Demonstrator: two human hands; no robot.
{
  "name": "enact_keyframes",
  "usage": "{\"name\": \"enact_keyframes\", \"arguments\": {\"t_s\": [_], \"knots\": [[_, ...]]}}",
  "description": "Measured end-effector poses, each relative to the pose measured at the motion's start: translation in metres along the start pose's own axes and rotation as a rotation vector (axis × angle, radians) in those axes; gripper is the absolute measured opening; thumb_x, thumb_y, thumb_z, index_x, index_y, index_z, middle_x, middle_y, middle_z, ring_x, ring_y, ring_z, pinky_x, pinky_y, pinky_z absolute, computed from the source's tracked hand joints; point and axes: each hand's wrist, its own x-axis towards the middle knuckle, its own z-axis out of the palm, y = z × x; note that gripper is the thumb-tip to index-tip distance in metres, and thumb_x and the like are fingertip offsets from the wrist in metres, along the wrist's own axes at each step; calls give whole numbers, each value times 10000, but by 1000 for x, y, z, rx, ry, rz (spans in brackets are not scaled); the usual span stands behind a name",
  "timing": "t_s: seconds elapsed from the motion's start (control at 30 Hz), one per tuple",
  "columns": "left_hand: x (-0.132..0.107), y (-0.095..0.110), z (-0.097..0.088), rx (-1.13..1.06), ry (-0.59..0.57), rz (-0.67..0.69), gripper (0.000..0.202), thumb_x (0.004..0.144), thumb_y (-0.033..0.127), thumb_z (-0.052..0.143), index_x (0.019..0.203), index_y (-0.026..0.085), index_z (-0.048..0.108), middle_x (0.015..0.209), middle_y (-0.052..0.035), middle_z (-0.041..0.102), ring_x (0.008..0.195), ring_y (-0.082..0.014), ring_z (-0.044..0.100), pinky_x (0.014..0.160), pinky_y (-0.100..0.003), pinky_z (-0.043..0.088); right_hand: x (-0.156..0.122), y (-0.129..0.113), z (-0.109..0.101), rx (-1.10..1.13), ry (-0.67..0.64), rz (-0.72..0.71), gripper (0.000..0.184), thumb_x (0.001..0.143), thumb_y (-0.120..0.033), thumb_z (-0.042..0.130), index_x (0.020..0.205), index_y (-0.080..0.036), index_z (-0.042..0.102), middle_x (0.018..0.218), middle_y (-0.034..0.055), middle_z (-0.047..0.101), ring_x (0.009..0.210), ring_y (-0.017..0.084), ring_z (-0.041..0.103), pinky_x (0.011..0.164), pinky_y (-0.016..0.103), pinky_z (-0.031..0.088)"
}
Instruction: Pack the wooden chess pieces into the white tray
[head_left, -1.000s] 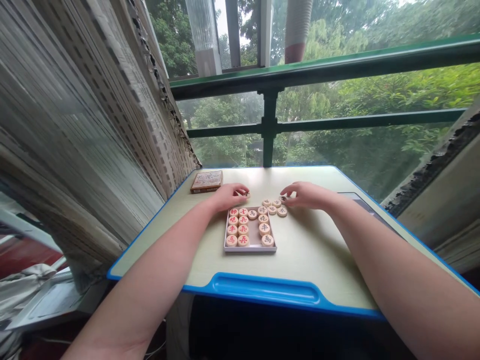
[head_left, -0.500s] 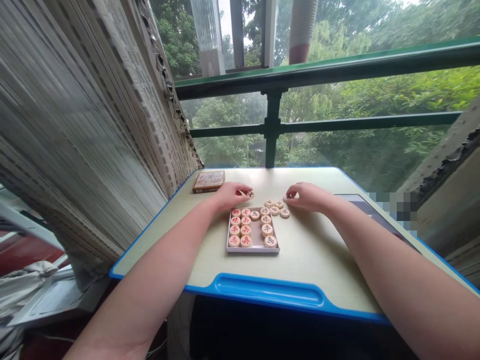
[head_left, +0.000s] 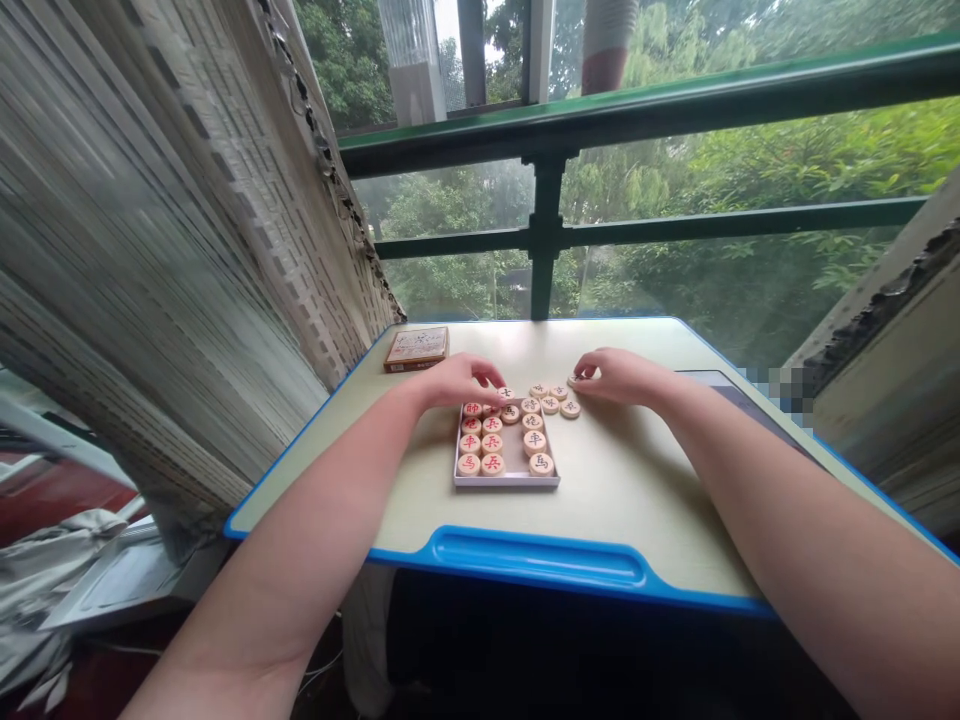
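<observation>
A shallow white box (head_left: 506, 482) holds round wooden Chinese chess pieces, red-lettered ones (head_left: 492, 464) in two columns on the left and black-lettered ones (head_left: 541, 464) along the right and top. My left hand (head_left: 469, 380) is closed on a black-lettered chess piece (head_left: 505, 394) at the box's far edge, its fingers covering part of a red piece. My right hand (head_left: 600, 375) pinches another chess piece (head_left: 576, 381) at the table surface, partly hidden by the fingers. Between the hands, several loose black-lettered pieces (head_left: 550, 404) lie beside the box's far right corner.
A small brown printed box (head_left: 417, 348) rests at the table's far left. A dark flat tablet-like device (head_left: 720, 395) lies on the right under my forearm. The table (head_left: 600, 500) has a blue rim with a tray groove (head_left: 540, 562) in front. Curtains and a green window railing surround it.
My left hand has come nearer with its piece, from beyond the box to over its far edge. My right hand stays by its piece. The view has tilted slightly.
</observation>
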Motion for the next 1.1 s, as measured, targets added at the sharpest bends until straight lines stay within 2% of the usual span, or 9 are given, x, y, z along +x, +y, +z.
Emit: {"name": "enact_keyframes", "arguments": {"t_s": [0.27,0.73,0.87,1.0,1.1], "knots": [[2,2,5,52,-61,27,468,560,492,707,916,189,693,873,-45,653,750,-161,561,629,-250,404,2,1,2,-34,13,-19,328,759,-424,524,940,-186,660,982,83,653,802,197,592,635,264,437],[3,1,8,26,-43,74,454,538,481,716,877,180,701,921,-51,642,786,-166,556,641,-253,410,6,3,5,-29,13,-15,327,749,-419,532,945,-189,657,973,75,657,787,193,588,636,267,433],[1,3,8,5,-24,64,423,585,458,687,898,173,689,885,-53,644,746,-155,557,619,-248,412,6,5,5,-29,19,-20,317,745,-409,538,936,-189,663,970,74,659,791,195,588,636,265,430],[-2,5,5,-47,50,50,376,649,417,631,906,146,672,812,-50,632,714,-143,556,617,-246,419,-1,-2,-3,-8,131,-35,271,747,-375,539,882,-183,675,930,67,671,783,192,586,645,261,418],[-2,5,5,-13,35,54,429,598,437,676,917,149,673,825,-50,629,706,-141,550,600,-241,411,-13,-20,-13,85,250,-133,267,746,-387,547,885,-196,671,910,48,668,763,173,581,643,248,411]]}}
